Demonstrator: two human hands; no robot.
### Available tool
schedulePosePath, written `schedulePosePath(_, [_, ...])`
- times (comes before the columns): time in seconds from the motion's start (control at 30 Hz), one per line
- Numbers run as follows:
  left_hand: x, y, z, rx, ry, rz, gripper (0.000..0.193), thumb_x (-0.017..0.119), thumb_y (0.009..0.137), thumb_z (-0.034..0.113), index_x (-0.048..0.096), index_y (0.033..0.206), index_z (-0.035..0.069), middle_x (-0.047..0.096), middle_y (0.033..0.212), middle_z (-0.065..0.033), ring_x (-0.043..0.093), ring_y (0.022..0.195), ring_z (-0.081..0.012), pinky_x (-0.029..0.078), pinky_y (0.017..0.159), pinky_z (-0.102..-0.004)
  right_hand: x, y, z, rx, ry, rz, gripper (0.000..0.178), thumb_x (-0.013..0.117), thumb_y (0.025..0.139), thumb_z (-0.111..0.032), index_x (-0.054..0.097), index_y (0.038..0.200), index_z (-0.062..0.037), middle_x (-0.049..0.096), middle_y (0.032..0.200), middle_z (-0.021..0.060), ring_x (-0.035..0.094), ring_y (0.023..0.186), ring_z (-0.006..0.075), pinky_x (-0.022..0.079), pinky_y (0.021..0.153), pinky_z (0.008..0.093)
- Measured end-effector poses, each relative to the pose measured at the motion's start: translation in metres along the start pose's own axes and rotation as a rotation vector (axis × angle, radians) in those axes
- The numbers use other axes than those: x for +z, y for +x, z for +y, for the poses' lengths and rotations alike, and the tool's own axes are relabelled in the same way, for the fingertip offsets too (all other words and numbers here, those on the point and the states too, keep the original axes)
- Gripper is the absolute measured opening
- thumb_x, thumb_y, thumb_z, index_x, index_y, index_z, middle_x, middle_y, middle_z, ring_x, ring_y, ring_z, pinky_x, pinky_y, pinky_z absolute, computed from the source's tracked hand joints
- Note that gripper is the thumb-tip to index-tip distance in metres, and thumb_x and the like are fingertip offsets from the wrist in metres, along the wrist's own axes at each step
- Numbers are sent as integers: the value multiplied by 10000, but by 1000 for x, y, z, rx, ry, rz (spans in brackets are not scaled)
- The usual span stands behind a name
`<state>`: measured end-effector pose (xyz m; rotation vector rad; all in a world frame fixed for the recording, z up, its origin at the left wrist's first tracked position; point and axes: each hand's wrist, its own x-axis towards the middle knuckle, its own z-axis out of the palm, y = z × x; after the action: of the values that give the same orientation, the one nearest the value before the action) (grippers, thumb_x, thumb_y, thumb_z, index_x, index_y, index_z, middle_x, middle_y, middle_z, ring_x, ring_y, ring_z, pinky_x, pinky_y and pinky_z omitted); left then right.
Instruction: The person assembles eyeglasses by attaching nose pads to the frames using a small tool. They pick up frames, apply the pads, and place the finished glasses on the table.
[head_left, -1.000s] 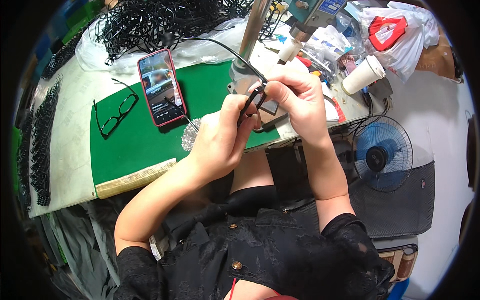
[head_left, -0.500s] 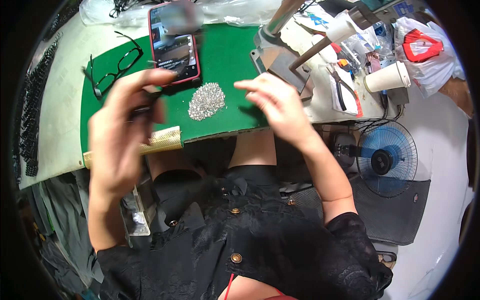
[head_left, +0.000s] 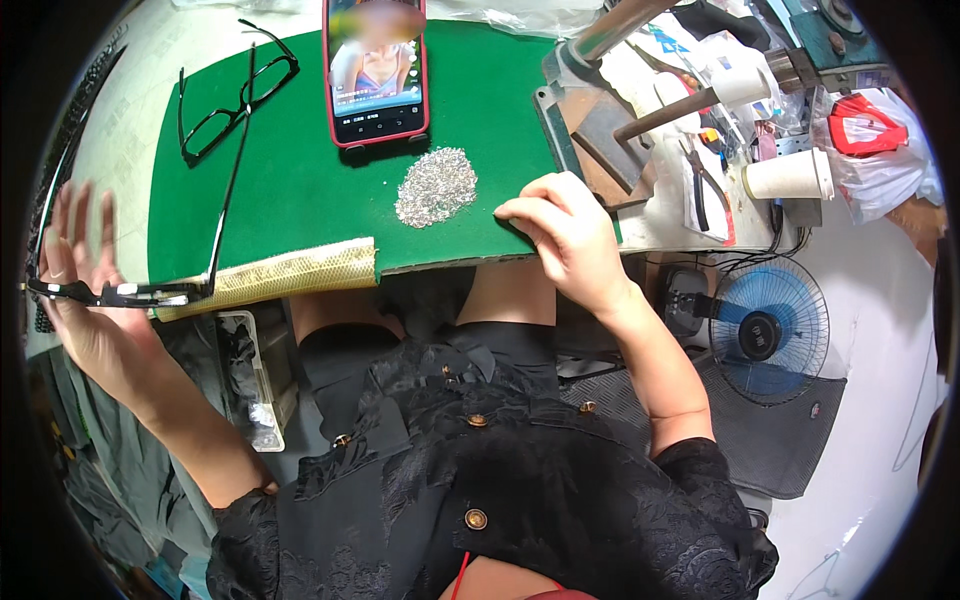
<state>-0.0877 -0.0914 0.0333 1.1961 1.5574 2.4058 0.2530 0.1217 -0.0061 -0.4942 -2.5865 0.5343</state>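
A pair of black eyeglasses point(head_left: 130, 294) is raised at the left, its long temples stretching away over the table edge and mat. My left hand point(head_left: 95, 290) is at the frame's left end and seems to hold it there; several fingers are spread, and the exact grip is hidden. Over the mat's front edge, my right hand point(head_left: 570, 235) has thumb and forefinger pinched; anything between them is too small to name. Left of those fingertips lies a pile of small, shiny, clear and silvery beads point(head_left: 437, 187) on the green mat point(head_left: 320, 205).
Another pair of black-framed glasses point(head_left: 210, 132) lies on the mat. A red-cased phone point(head_left: 380, 127) stands behind the beads. A metal press point(head_left: 610, 150), pliers point(head_left: 700, 185) and a white cup point(head_left: 785, 175) are at the right. Below them is a blue fan point(head_left: 760, 335).
My left hand has swung left and outward from near the phone, and the black eyeglasses now show spread out. The right fingers have closed into a pinch. The phone's picture has changed.
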Motion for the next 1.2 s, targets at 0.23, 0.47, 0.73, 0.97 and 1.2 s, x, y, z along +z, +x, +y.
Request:
schedulePosePath(0.23, [34, -13, 28, -614, -769, -340, 261, 510, 911, 259, 385, 738, 109, 445, 578, -7, 506, 749, -205, 266, 1114, -546, 7, 6, 1, 139, 142, 19, 106, 662, 766, -7, 628, 862, -34, 576, 808, 86, 576, 776, 256, 475, 684, 337])
schedulePosePath(0.47, [48, -25, 43, -775, -871, -189, 226, 466, 966, 271, 392, 849, 92, 410, 435, 14, 463, 376, -128, 527, 856, -420, 11, 9, -6, 162, 96, 51, 80, 653, 772, -2, 615, 838, -30, 569, 791, 89, 580, 762, 261, 473, 662, 351])
schedulePosePath(0.73, [59, -26, 47, -814, -862, -306, 159, 475, 933, 206, 384, 861, 97, 326, 624, 14, 298, 483, -96, 389, 761, -281, 16, -1, -17, 282, 2, 105, 89, 624, 789, 7, 615, 865, -39, 560, 812, 100, 573, 776, 281, 459, 677, 366])
schedulePosePath(0.97, [69, -21, 36, -792, -676, -278, 254, 585, 829, 238, 439, 894, 40, 359, 803, -19, 387, 629, -105, 399, 882, -354, 18, 0, -22, 289, 9, 76, 93, 630, 787, 0, 612, 868, -42, 557, 812, 91, 571, 776, 273, 461, 675, 362])
schedulePosePath(1.2, [74, -18, 37, -721, -486, -377, 407, 532, 856, 379, 419, 1000, 15, 440, 836, -54, 452, 622, -91, 431, 986, -413, 17, 9, -23, 182, -96, 32, 109, 667, 784, -74, 572, 832, -51, 546, 791, 81, 566, 761, 256, 465, 661, 354])
